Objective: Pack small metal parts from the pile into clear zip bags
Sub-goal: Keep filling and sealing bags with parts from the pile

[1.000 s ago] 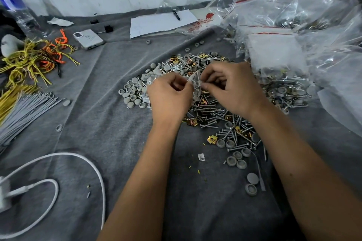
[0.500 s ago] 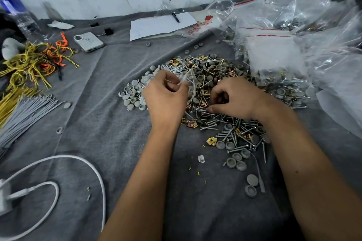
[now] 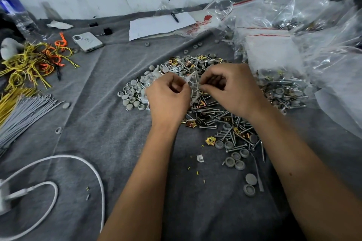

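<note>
Pinching a small clear zip bag [image 3: 193, 86] between them above the pile [image 3: 213, 111] at mid-tabletop, the left hand [image 3: 168, 100] and right hand [image 3: 231, 90] have fingers clenched on its mouth; slippery film could slide free, spilling parts

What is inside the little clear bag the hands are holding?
Both hands, left hand and right hand, pinch the small clear bag above the pile. Fingers and glare cover it, so its contents cannot be seen.
</note>
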The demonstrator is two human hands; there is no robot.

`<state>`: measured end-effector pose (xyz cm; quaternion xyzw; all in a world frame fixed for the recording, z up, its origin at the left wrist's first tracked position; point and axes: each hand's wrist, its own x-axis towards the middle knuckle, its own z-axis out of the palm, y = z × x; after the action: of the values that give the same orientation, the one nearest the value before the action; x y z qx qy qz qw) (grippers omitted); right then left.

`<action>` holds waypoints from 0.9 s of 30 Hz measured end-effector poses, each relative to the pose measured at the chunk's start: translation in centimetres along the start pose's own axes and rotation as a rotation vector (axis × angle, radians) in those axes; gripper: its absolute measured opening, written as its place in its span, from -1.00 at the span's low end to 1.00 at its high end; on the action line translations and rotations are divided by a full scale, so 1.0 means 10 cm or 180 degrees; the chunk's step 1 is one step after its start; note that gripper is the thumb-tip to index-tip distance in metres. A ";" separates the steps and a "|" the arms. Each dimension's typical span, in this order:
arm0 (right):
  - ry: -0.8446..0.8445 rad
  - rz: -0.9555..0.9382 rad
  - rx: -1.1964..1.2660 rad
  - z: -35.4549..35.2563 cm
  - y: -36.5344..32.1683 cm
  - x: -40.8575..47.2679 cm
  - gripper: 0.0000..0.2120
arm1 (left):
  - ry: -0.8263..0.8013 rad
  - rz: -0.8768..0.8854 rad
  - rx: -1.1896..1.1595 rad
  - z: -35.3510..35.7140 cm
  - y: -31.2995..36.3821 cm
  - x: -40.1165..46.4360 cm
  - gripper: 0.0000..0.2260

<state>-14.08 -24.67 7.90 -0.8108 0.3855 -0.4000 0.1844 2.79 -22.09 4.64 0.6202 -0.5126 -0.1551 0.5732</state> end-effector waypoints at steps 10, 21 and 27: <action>-0.0003 -0.0238 -0.0243 0.08 -0.02 0.01 -0.87 | 0.0000 0.0164 0.0029 0.00 0.06 -0.02 -0.90; -0.1139 0.0664 -0.1088 -0.19 0.19 0.02 -0.91 | 0.0130 0.0071 -0.0166 0.01 -0.04 0.01 -0.94; -0.1709 0.0750 -0.1111 -0.19 0.19 0.02 -0.90 | 0.0162 0.0045 -0.0154 0.02 -0.06 0.02 -0.94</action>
<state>-16.46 -26.02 8.01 -0.8564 0.4769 -0.0763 0.1828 3.01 -22.49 4.20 0.6062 -0.4984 -0.1476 0.6020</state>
